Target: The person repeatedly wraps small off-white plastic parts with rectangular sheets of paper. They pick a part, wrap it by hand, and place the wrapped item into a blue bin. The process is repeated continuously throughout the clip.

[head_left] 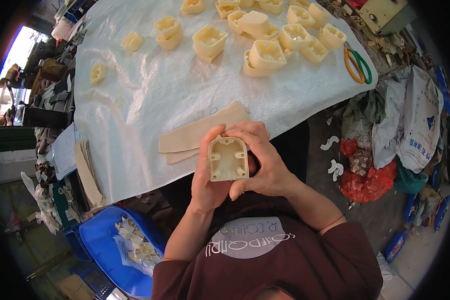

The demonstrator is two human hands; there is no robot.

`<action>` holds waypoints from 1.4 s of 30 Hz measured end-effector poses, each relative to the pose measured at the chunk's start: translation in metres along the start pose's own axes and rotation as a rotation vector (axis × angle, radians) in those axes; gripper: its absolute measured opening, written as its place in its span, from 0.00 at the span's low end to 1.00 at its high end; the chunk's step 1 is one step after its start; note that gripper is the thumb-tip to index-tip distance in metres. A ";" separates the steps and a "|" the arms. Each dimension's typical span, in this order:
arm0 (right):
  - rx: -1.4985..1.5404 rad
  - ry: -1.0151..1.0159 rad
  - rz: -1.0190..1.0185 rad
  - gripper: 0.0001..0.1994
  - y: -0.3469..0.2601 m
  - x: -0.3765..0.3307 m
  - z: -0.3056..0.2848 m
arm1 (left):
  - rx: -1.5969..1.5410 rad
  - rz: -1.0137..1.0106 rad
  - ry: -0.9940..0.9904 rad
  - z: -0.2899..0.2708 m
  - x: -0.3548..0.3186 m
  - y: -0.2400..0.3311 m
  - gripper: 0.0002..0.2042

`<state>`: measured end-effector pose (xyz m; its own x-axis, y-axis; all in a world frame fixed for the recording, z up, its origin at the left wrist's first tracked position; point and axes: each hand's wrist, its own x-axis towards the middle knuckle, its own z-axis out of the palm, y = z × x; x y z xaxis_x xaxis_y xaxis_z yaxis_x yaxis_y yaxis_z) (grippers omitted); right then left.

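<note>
Between my two hands, close to my chest at the table's near edge, is a cream plastic housing (228,159). Its hollow side faces up and shows small screw posts along the walls. My left hand (203,172) is wrapped round its left side. From the right, my right hand (265,162) grips it, with the fingers over the far end and the thumb low by the near corner. The underside of the housing is hidden. Just beyond my hands, strips of beige cloth (185,137) lie overlapping on the white sheet (135,110) that covers the table.
Several similar cream housings (267,54) are grouped at the far side, some stacked. Scissors (357,65) with orange and green handles lie at the right edge. More beige strips (88,172) hang at the left edge. A blue bin (100,235) with scraps stands lower left; bags (367,180) sit right.
</note>
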<state>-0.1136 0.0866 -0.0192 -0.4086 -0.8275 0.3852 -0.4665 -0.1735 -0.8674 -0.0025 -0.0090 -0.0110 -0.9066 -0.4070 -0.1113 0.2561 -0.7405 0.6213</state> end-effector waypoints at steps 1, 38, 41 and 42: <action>-0.028 0.022 -0.024 0.45 0.000 0.000 0.002 | 0.031 0.009 0.017 0.000 0.001 -0.001 0.26; 0.270 0.002 -0.035 0.27 0.004 -0.006 0.023 | -0.001 0.030 0.239 0.014 0.011 0.008 0.20; 0.312 -0.063 -0.038 0.33 0.010 -0.006 0.018 | -0.114 -0.004 0.327 0.016 0.013 0.005 0.19; 0.326 -0.089 -0.034 0.35 0.011 -0.006 0.015 | -0.186 -0.039 0.257 0.014 0.012 0.007 0.20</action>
<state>-0.1040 0.0816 -0.0359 -0.3206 -0.8592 0.3988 -0.1973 -0.3512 -0.9153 -0.0162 -0.0113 0.0027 -0.8087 -0.4805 -0.3391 0.3012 -0.8337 0.4629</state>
